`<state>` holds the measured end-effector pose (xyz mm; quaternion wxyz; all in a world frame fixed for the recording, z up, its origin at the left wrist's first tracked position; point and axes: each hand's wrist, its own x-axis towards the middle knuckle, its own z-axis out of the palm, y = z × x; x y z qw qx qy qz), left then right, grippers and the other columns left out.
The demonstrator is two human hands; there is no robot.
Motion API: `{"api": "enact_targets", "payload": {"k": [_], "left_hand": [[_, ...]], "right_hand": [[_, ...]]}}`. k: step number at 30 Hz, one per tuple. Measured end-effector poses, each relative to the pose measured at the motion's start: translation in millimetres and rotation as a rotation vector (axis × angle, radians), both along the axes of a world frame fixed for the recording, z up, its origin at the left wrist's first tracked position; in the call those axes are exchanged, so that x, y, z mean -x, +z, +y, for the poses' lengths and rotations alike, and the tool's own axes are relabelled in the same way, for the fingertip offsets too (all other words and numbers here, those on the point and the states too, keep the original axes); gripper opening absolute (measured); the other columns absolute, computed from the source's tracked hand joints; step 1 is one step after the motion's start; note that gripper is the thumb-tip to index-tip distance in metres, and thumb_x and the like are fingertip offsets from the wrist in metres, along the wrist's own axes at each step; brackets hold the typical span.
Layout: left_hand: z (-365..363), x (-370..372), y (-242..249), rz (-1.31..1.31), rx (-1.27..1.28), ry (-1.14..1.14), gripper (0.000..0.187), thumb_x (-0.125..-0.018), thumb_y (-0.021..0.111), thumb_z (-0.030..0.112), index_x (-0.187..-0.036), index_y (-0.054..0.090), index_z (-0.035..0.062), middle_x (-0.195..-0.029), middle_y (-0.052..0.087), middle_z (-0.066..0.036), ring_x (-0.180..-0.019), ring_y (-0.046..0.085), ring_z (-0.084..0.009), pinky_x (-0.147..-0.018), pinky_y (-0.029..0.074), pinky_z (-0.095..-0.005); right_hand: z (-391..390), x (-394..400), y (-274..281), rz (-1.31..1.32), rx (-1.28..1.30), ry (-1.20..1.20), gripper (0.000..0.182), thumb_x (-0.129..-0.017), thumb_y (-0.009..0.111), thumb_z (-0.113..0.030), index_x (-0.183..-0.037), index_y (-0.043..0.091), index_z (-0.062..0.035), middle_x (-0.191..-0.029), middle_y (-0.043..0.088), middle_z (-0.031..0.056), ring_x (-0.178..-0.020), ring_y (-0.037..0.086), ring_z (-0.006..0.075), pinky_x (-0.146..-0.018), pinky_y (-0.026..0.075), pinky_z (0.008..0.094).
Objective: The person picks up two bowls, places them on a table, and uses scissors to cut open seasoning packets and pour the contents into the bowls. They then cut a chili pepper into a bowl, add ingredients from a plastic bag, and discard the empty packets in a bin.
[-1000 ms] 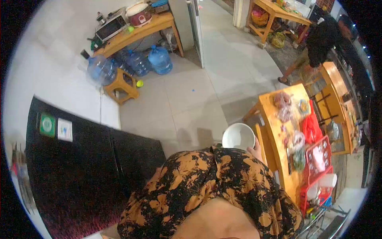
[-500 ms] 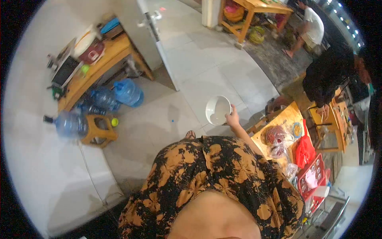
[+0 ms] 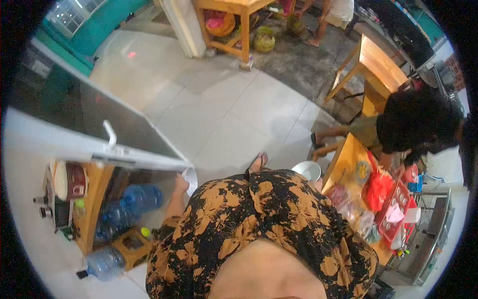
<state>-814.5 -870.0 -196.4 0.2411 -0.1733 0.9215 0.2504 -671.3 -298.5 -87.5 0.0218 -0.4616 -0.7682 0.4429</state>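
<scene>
Low on the right side of my body, a white bowl (image 3: 307, 169) is in my right hand (image 3: 317, 185), which is closed at its rim and mostly hidden by my patterned shirt. My left hand (image 3: 181, 184) is out on the other side, beside the edge of the open door, with fingers closed on a white dish (image 3: 189, 180). Only part of that dish shows past my shirt, so its full shape is hidden.
The door (image 3: 144, 162) stands at my left. Behind it are blue water jugs (image 3: 142, 198), an orange stool (image 3: 132, 241) and a rice cooker (image 3: 72, 180). At right, a wooden table (image 3: 347, 167) holds a red bag (image 3: 379, 189); a person in black (image 3: 418, 122) bends beside it.
My view has turned and moved toward the doorway. The white bowl has come back close to my right side. My left hand with the white dish has come into view.
</scene>
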Motion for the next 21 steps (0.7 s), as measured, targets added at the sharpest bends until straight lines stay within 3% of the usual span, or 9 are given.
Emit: {"api": "enact_targets", "payload": {"k": [2,5,6,8,9,11,12,15,21], "left_hand": [[33,37,9,0.041,0.023,-0.049,0.059,-0.065,0.055,0.013,-0.119,0.038,-0.0064,-0.106,0.051,-0.029,-0.102,0.051,-0.0371,-0.088,0.041,-0.0392],[78,93,-13,-0.08,-0.016,-0.242,0.059,-0.065,0.055,0.013,-0.119,0.038,-0.0064,-0.106,0.051,-0.029,-0.102,0.051,-0.0371,-0.088,0.041,-0.0392],[90,112,-17,-0.112,-0.028,-0.281,0.059,-0.065,0.055,0.013,-0.119,0.038,-0.0064,-0.106,0.051,-0.029,-0.102,0.051,-0.0371,-0.088,0.041,-0.0392],[110,152,-22,-0.134,-0.053,-0.311,0.06,-0.065,0.055,0.013,-0.119,0.037,-0.0064,-0.106,0.051,-0.029,-0.102,0.051,-0.0371,-0.088,0.041,-0.0392],[118,168,-22,-0.14,-0.057,-0.311,0.06,-0.065,0.055,0.013,-0.119,0.037,-0.0064,-0.106,0.051,-0.029,-0.102,0.051,-0.0371,-0.088,0.041,-0.0392],[135,198,-15,-0.149,-0.062,-0.301,0.06,-0.066,0.055,0.013,-0.119,0.037,-0.0064,-0.107,0.051,-0.029,-0.102,0.051,-0.037,-0.088,0.041,-0.0392],[144,214,-12,-0.155,-0.061,-0.296,0.06,-0.066,0.055,0.013,-0.119,0.037,-0.0064,-0.107,0.051,-0.029,-0.102,0.051,-0.037,-0.088,0.041,-0.0392],[167,269,-7,-0.194,-0.041,-0.303,0.06,-0.066,0.054,0.014,-0.119,0.037,-0.0064,-0.107,0.051,-0.029,-0.102,0.051,-0.037,-0.088,0.041,-0.0393],[207,386,-21,-0.325,0.038,-0.477,0.06,-0.066,0.054,0.014,-0.12,0.036,-0.0064,-0.107,0.051,-0.029,-0.101,0.051,-0.0369,-0.088,0.041,-0.0393]], "right_hand": [[32,23,-35,-0.073,0.109,0.005,0.051,-0.059,0.057,-0.013,-0.106,0.049,0.0041,-0.099,0.058,0.0173,-0.092,0.057,0.0269,-0.079,0.043,0.0324],[103,80,-107,-0.189,0.126,0.001,0.054,-0.059,0.059,-0.014,-0.11,0.048,0.0007,-0.1,0.058,0.0179,-0.092,0.056,0.0272,-0.079,0.043,0.0334],[88,109,-82,-0.188,0.132,-0.01,0.054,-0.059,0.059,-0.014,-0.11,0.048,0.0007,-0.1,0.058,0.0179,-0.092,0.056,0.0272,-0.079,0.043,0.0334],[69,185,-23,-0.106,-0.111,-0.035,0.055,-0.061,0.059,-0.014,-0.113,0.046,-0.0034,-0.099,0.057,0.0188,-0.091,0.056,0.028,-0.079,0.042,0.0348],[56,224,1,-0.083,-0.075,-0.014,0.055,-0.066,0.056,-0.009,-0.118,0.04,-0.0092,-0.096,0.057,0.0172,-0.087,0.057,0.0265,-0.071,0.046,0.036],[40,272,45,0.172,0.437,-0.227,0.054,-0.07,0.046,0.003,-0.121,0.03,-0.0093,-0.101,0.05,0.016,-0.081,0.058,0.0303,-0.053,0.054,0.042],[39,301,57,0.251,0.531,-0.197,0.055,-0.071,0.042,0.005,-0.121,0.025,-0.0081,-0.106,0.046,0.0184,-0.083,0.057,0.0362,-0.055,0.055,0.0483],[62,390,67,0.367,0.763,-0.194,0.055,-0.072,0.039,0.006,-0.122,0.022,-0.0097,-0.107,0.044,0.02,-0.082,0.057,0.0383,-0.054,0.055,0.0481],[112,490,97,0.436,0.883,-0.198,0.056,-0.072,0.038,0.006,-0.123,0.021,-0.0095,-0.112,0.041,0.0231,-0.084,0.057,0.0408,-0.056,0.056,0.048]]}}
